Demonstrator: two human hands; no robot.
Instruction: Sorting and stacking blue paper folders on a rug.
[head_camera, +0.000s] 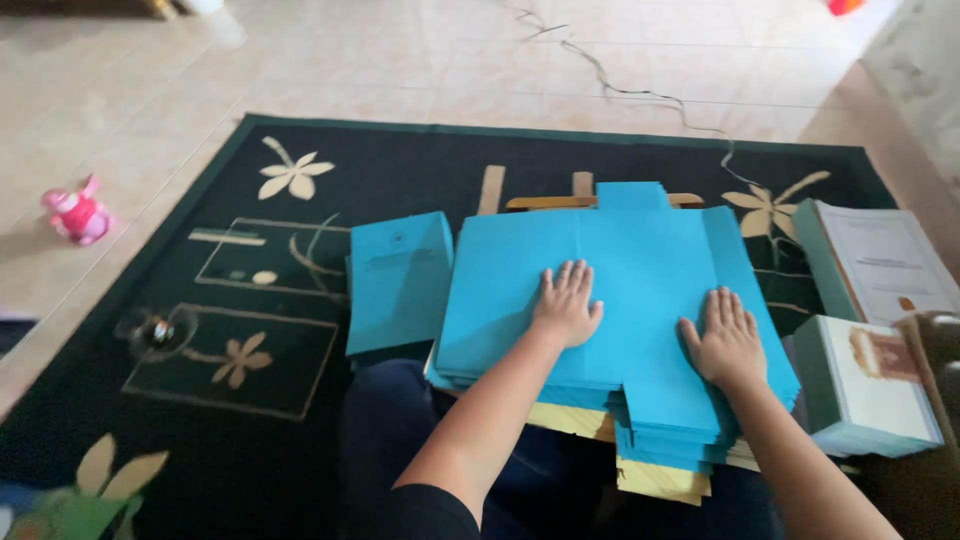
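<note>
Blue card sheets (640, 270) (stacked) under left hand (566, 305) and right hand (727, 343), both flat

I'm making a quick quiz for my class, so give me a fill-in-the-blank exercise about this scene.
1. Both hands, left hand and right hand, lie flat on a stack of ____ paper sheets.
2. The stack sits over a dark rug patterned with ____.
3. The pink toy lies on the ____ floor, off the rug.

Missing words: blue; flowers; tiled

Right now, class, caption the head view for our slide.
Both hands, left hand and right hand, press flat on a stack of blue card sheets over a dark floral rug.
</note>
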